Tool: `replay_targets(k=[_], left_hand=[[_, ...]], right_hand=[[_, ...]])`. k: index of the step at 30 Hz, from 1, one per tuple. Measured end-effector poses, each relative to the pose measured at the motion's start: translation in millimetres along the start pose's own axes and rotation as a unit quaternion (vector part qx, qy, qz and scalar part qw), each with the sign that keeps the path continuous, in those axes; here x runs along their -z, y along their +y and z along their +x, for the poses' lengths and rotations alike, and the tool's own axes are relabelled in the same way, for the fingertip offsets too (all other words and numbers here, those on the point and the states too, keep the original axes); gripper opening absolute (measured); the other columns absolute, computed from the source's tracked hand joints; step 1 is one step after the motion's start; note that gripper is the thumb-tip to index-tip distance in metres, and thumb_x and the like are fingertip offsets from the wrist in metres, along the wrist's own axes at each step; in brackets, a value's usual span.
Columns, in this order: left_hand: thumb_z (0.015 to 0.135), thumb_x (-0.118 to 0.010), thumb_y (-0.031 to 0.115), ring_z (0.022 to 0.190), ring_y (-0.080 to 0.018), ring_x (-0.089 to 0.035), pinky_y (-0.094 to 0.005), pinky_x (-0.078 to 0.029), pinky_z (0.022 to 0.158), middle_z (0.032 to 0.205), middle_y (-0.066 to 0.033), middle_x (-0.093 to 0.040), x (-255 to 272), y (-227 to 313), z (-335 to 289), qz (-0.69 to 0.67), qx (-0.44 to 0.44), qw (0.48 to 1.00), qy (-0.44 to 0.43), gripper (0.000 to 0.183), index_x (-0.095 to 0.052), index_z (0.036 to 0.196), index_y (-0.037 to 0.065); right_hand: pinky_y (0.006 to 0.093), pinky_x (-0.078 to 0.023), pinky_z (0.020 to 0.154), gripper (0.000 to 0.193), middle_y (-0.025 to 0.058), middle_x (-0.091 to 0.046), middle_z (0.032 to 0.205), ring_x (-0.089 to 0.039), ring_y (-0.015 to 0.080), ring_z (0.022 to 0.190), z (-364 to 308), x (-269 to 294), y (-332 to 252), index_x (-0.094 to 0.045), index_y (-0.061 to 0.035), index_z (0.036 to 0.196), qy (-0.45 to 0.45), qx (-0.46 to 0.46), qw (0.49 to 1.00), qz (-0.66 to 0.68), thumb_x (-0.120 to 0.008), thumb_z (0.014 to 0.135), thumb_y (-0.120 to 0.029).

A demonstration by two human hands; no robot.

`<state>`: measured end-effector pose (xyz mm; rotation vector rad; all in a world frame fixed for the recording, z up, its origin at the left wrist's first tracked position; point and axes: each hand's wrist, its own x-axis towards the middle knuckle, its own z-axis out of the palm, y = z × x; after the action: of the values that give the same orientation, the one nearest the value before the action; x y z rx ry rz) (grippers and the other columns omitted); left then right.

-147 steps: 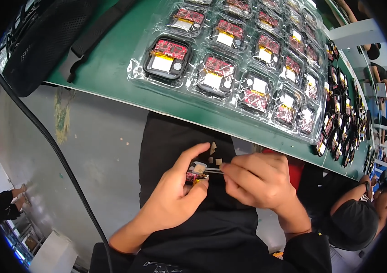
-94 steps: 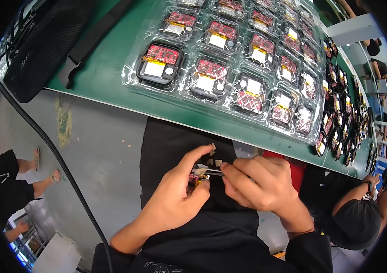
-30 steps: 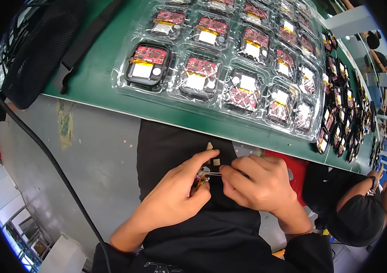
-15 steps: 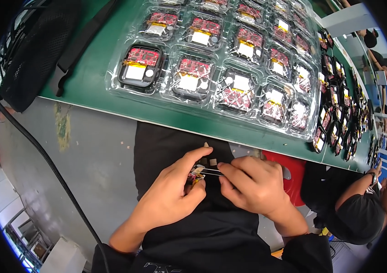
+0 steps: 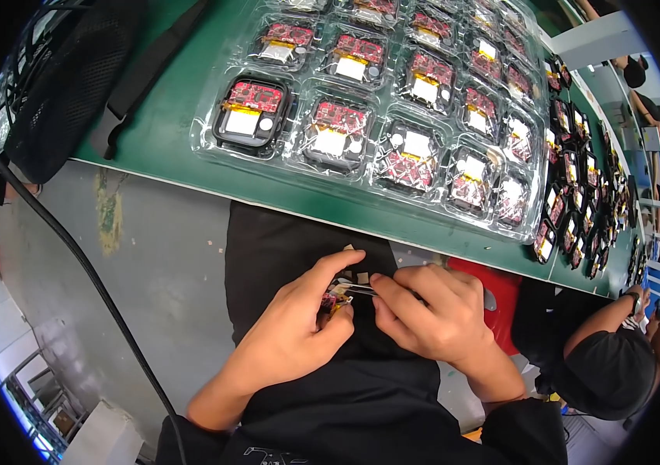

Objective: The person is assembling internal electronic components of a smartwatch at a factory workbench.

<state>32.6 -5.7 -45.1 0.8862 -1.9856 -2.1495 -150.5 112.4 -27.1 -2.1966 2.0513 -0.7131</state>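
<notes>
Over my lap, my left hand (image 5: 295, 322) is closed around a small electronic module (image 5: 333, 302) with bits of red, yellow and white showing. Most of that module is hidden by the thumb and palm, and my index finger stretches above it. From the right, my right hand (image 5: 440, 314) pinches a pair of thin metal tweezers (image 5: 359, 289). Their tips reach to the module's upper side; whether they grip anything is too small to tell. A few small beige squares (image 5: 362, 277) lie on the dark cloth just beyond my fingers.
On the green table (image 5: 167, 174) a clear plastic tray (image 5: 206, 143) holds rows of black-framed units with red boards. Many similar units (image 5: 570, 167) cover the table's right side. A black cable (image 5: 89, 263) crosses the left. A red stool (image 5: 497, 306) and another person (image 5: 605, 372) are at right.
The tray and table appear shifted slightly right as the view moves. My hands stay nearly in place; the tweezers have moved only slightly at the module.
</notes>
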Motion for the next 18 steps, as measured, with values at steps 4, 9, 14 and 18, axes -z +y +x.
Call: replay_targets(k=[4,9,14,18], left_hand=[[0.087,-0.057,-0.005,0.075,-0.0077,-0.054,-0.0258,-0.047,0.067,0.102,-0.0068,-0.065,4.5,5.7,-0.9,-0.007,0.031,0.999,-0.021,0.058,-0.049,0.144,0.002],[0.087,-0.056,-0.005,0.074,-0.0076,-0.053,-0.0256,-0.047,0.066,0.099,-0.0058,-0.065,3.5,6.1,-0.1,0.01,0.02,0.999,-0.025,0.058,-0.05,0.144,0.002],[0.087,-0.058,-0.004,0.074,-0.006,-0.051,-0.0243,-0.045,0.065,0.086,-0.0012,-0.06,6.9,9.5,-2.1,-0.013,0.046,0.999,-0.021,0.058,-0.051,0.144,0.004],[0.089,-0.059,-0.005,0.079,-0.0049,-0.052,-0.0223,-0.045,0.071,0.089,-0.0004,-0.059,11.7,7.5,1.3,-0.03,0.059,0.998,-0.019,0.057,-0.051,0.145,0.005]], right_hand=[[0.0266,-0.045,0.048,0.028,-0.0011,-0.061,0.084,-0.06,0.0116,0.062,4.8,1.5,1.8,-0.073,-0.0066,0.097,-0.026,0.015,1.0,0.001,-0.081,0.073,-0.017],[0.0275,-0.046,0.049,0.025,-0.0017,-0.06,0.082,-0.061,0.0113,0.063,6.5,5.3,2.7,-0.073,-0.0073,0.095,-0.066,0.027,0.997,0.009,-0.08,0.074,-0.017],[0.0304,-0.048,0.051,0.021,0.0004,-0.061,0.081,-0.062,0.0139,0.063,4.2,-3.2,7.6,-0.074,-0.0073,0.094,-0.07,-0.009,0.992,0.109,-0.079,0.074,-0.014],[0.0339,-0.049,0.054,0.016,0.005,-0.066,0.083,-0.062,0.0194,0.061,-3.8,-12.7,3.7,-0.075,-0.0051,0.095,-0.022,-0.124,0.961,0.245,-0.075,0.079,-0.006]])
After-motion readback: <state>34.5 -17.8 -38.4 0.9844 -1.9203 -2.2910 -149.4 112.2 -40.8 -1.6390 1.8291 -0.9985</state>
